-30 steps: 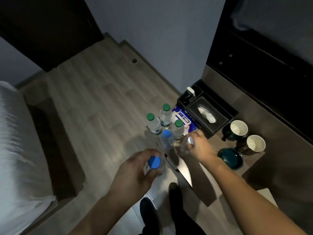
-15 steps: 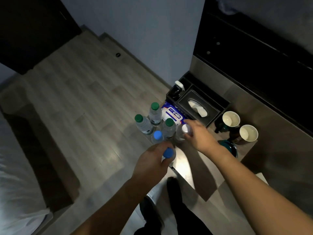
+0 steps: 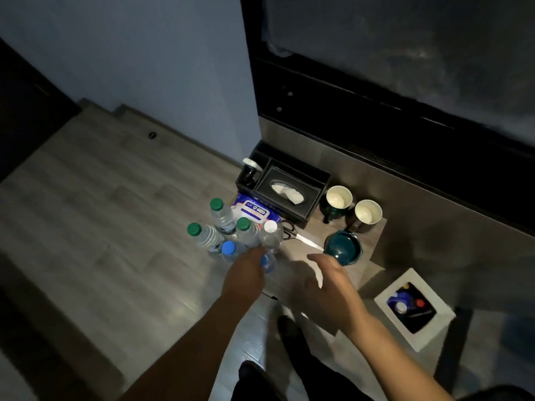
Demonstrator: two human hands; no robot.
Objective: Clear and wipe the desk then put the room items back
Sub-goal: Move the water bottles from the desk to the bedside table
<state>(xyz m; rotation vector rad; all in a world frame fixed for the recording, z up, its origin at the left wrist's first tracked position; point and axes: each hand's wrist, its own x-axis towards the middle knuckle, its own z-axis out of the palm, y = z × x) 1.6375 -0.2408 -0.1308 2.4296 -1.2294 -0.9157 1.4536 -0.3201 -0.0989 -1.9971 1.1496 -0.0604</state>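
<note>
While my left hand (image 3: 246, 277) curls over a small clear plastic bottle with a blue cap (image 3: 267, 262), gripping it upright at the near edge of the grey-brown tabletop (image 3: 351, 272), my right hand (image 3: 327, 280) hovers just to its right with fingers spread and loose, holding nothing. Directly beyond the left hand stands a tight cluster of clear water bottles: one with a white cap (image 3: 271, 227), three with green caps (image 3: 243, 224), and another blue-capped one (image 3: 228, 248) just left of my knuckles. Behind those lies a blue and white pack of wet wipes (image 3: 254, 209), touching a black leather tissue box (image 3: 286, 191). Past the right hand's fingertips sit a dark teal round dish (image 3: 343, 247) and a pair of black-handled scissors (image 3: 298, 234), with two dark mugs with cream insides (image 3: 338, 198) farther off. To the right of that hand, on the floor, is a white square bin (image 3: 417, 311).
</note>
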